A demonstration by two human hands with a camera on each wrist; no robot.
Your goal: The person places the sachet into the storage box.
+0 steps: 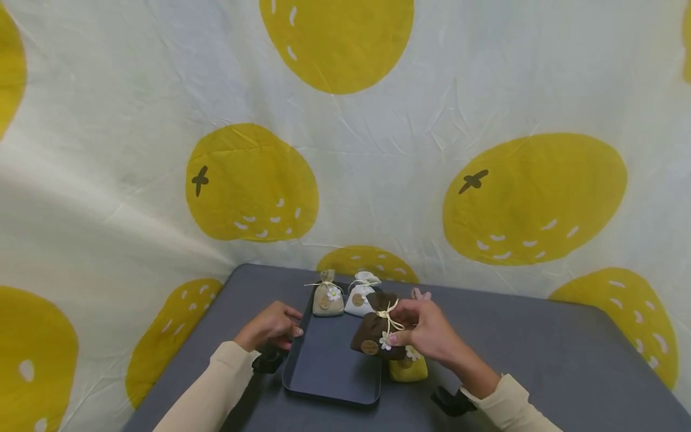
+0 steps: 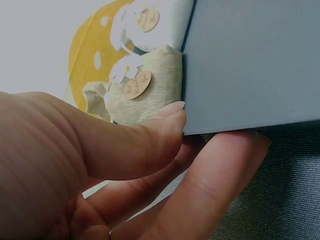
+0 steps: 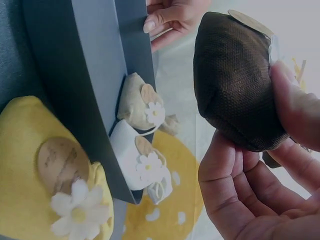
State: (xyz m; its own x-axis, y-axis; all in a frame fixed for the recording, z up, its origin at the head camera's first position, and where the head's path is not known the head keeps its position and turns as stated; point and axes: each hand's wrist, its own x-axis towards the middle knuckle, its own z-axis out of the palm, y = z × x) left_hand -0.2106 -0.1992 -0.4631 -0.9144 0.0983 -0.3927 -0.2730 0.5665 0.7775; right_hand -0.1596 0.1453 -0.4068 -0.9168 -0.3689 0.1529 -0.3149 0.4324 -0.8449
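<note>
- The left hand reaches in from the lower left and rests at the left edge of the tray; the left wrist view shows its thumb on top of the rim and a finger beneath, pinching the tray's edge.
- The tray is a single dark grey rectangle lying flat on the grey table, its long axis running away from the person.
- At the tray's far end stand two sachets side by side, both upright with tied necks up: a beige sachet on the left and a white sachet just beside it on the right.
- The brown sachet is lifted above the tray's right edge, tilted, its tied neck up toward the far right and its rounded bottom down toward the near left.
- The right hand comes in from the lower right; its thumb and curled fingers clamp the brown sachet near its raffia bow.
- A yellow sachet lies on the table just right of the tray, partly under the right hand.
- Four sachets in all, one of each colour.
</note>
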